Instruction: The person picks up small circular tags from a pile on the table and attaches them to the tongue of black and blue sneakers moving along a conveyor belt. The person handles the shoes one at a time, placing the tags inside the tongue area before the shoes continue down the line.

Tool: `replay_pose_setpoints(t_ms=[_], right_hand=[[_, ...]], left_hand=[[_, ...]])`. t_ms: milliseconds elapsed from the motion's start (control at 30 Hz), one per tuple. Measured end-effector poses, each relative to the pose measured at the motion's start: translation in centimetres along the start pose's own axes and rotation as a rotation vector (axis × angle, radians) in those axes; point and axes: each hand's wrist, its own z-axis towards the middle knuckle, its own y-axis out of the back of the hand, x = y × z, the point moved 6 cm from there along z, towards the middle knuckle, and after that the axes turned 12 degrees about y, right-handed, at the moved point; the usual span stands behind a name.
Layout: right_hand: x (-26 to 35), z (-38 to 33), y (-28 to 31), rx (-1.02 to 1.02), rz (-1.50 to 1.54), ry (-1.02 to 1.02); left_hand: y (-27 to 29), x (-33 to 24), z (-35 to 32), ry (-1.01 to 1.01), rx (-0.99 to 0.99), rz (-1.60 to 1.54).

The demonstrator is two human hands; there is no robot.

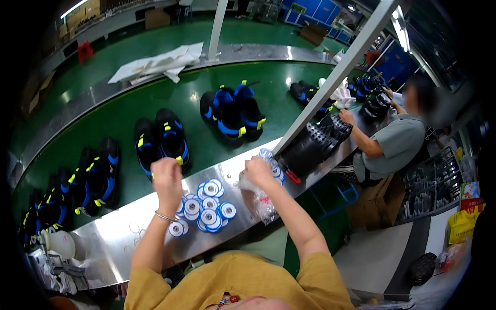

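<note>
My left hand (167, 178) is raised over the steel ledge, beside a pair of black and blue shoes (164, 135). Its fingers are curled together, and anything they hold is hidden. Below it, several round white discs with blue rims (209, 204) lie overlapping in a loose pile. My right hand (258, 171) is closed on a clear plastic bag (264, 206) on the ledge to the right. More blue-rimmed discs (279, 173) show beside and beyond that hand, close to the grey post.
Several shoe pairs (235, 116) stand along the green conveyor (206, 150). A red-handled tool (292, 176) and black shoe parts (305, 152) lie right of the post (330, 80). A co-worker (395, 137) handles black shoes at right. A white tape roll (61, 244) sits at left.
</note>
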Motion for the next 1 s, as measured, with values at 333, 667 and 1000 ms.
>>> replay_pose_setpoints(t_ms=[333, 667, 1000], right_hand=[[-1.8, -2.5, 3.4, -0.460, 0.399, 0.073], [-4.0, -2.2, 5.1, -0.693, 0.930, -0.110], [-4.7, -0.7, 9.1, -0.796, 1.784, -0.172]], left_hand=[[-12.5, -8.9, -9.0, -0.249, 0.676, -0.254], [-17.9, -9.9, -14.3, -0.352, 0.838, -0.155], [-17.6, -10.0, -13.3, -0.312, 0.914, -0.185]])
